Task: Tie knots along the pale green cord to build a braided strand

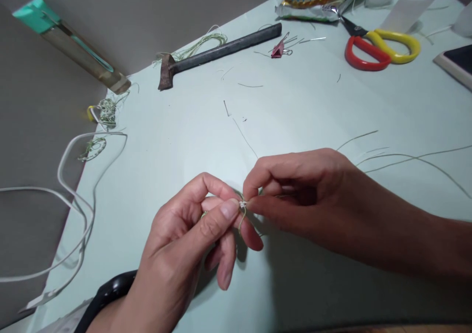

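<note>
Between my two hands is a small whitish knotted piece (242,205) with thin green strands coming off it. The thumb and forefinger of my left hand (201,225) pinch it from the left, its other fingers loosely curled below. From the right, the thumb and forefinger of my right hand (295,188) close on the same spot, on what looks like a thin green strand. My fingertips cover most of the piece. Long thin green strands (401,156) trail over the table to the right, beyond my right wrist.
Along the back lie a hammer (224,47), a coil of green cord (206,43), a pink binder clip (279,48) and red-and-yellow scissors (383,47). Plastic cups (413,3) stand behind. A white cable (83,215) and tangled cord (107,111) lie left, near a teal-capped container (73,43).
</note>
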`<act>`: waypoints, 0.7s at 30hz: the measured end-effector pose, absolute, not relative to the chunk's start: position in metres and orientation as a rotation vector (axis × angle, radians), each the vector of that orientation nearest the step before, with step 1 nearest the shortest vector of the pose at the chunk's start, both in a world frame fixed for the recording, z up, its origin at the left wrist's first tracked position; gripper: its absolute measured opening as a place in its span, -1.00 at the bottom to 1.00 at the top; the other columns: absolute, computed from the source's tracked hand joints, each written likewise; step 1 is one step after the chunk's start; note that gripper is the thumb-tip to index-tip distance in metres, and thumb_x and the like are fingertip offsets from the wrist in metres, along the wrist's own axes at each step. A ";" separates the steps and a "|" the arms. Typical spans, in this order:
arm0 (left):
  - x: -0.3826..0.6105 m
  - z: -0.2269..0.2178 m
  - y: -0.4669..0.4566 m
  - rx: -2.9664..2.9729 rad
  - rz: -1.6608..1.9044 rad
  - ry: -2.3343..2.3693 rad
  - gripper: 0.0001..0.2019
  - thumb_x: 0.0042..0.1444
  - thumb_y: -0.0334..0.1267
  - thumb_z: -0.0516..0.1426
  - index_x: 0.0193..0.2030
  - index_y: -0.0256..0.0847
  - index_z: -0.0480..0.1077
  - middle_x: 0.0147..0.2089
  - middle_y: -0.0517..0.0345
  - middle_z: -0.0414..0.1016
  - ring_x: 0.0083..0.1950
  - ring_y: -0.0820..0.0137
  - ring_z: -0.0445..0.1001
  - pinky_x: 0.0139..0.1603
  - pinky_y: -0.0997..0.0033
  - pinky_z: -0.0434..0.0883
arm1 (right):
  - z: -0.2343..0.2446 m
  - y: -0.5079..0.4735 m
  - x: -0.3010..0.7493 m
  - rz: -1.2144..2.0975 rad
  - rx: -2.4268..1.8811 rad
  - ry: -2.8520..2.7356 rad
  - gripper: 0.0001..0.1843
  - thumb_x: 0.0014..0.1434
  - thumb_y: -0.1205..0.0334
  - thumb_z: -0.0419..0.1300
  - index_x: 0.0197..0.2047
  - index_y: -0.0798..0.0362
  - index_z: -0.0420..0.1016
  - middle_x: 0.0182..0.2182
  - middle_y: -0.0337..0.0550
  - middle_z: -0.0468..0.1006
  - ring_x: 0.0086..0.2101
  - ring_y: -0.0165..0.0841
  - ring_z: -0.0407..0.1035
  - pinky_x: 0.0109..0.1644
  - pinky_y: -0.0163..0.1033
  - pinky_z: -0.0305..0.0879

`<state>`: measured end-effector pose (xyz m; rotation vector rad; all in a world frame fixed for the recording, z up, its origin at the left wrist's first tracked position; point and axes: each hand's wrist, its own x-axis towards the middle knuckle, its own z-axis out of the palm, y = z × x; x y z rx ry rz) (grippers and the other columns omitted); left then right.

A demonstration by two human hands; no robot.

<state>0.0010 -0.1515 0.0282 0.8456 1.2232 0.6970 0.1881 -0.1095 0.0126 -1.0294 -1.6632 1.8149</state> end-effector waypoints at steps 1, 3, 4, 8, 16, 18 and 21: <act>0.001 0.028 -0.152 0.855 0.705 1.222 -0.84 0.32 -0.17 0.16 -0.27 -0.16 0.40 -0.44 0.21 0.59 -0.62 0.60 0.32 -0.52 0.55 0.16 | 0.013 -0.109 0.188 1.861 -1.013 -1.624 -0.86 0.20 0.39 0.17 -0.38 0.03 0.50 -0.54 -0.33 0.55 -0.56 -0.54 0.20 -0.54 -0.40 0.07; 0.000 0.028 -0.153 0.872 0.719 1.221 -0.86 0.33 -0.20 0.16 -0.27 -0.14 0.42 -0.45 0.22 0.58 -0.59 0.60 0.35 -0.49 0.57 0.23 | 0.015 -0.108 0.188 1.950 -0.974 -1.538 -0.84 0.19 0.45 0.16 -0.39 0.05 0.48 -0.51 -0.35 0.58 -0.53 -0.56 0.27 -0.50 -0.44 0.12; 0.000 0.029 -0.154 0.879 0.724 1.218 -0.87 0.33 -0.21 0.16 -0.26 -0.14 0.43 -0.44 0.23 0.58 -0.58 0.60 0.35 -0.48 0.58 0.25 | 0.015 -0.107 0.189 1.980 -0.957 -1.500 -0.83 0.19 0.47 0.16 -0.40 0.05 0.47 -0.51 -0.35 0.59 -0.51 -0.57 0.30 -0.49 -0.46 0.14; 0.000 0.030 -0.152 0.873 0.745 1.206 -0.88 0.33 -0.22 0.16 -0.25 -0.12 0.46 -0.41 0.23 0.59 -0.57 0.59 0.35 -0.44 0.58 0.30 | 0.014 -0.107 0.190 1.993 -0.950 -1.458 -0.84 0.16 0.47 0.21 -0.42 0.07 0.48 -0.53 -0.35 0.55 -0.53 -0.60 0.27 -0.51 -0.49 0.11; 0.005 0.031 -0.148 0.887 0.826 1.275 -0.82 0.30 -0.20 0.18 -0.28 -0.18 0.57 -0.53 0.19 0.43 -0.50 0.49 0.37 -0.47 0.56 0.28 | 0.011 -0.108 0.192 1.916 -1.012 -1.525 -0.87 0.13 0.43 0.22 -0.43 0.07 0.48 -0.64 -0.42 0.19 -0.59 -0.60 -0.01 -0.61 -0.46 -0.08; 0.005 0.032 -0.148 0.898 0.836 1.294 -0.79 0.29 -0.17 0.18 -0.29 -0.19 0.58 -0.49 0.17 0.42 -0.49 0.49 0.35 -0.47 0.55 0.30 | 0.012 -0.108 0.192 1.930 -1.018 -1.521 -0.88 0.12 0.44 0.22 -0.42 0.07 0.48 -0.65 -0.42 0.17 -0.59 -0.59 -0.01 -0.61 -0.46 -0.08; 0.003 0.034 -0.148 0.962 0.843 1.328 -0.73 0.29 -0.07 0.17 -0.31 -0.17 0.58 -0.43 0.15 0.41 -0.45 0.48 0.28 -0.47 0.55 0.29 | 0.013 -0.106 0.192 1.931 -1.024 -1.482 -0.87 0.10 0.44 0.22 -0.43 0.05 0.48 -0.65 -0.43 0.15 -0.60 -0.59 -0.02 -0.62 -0.47 -0.08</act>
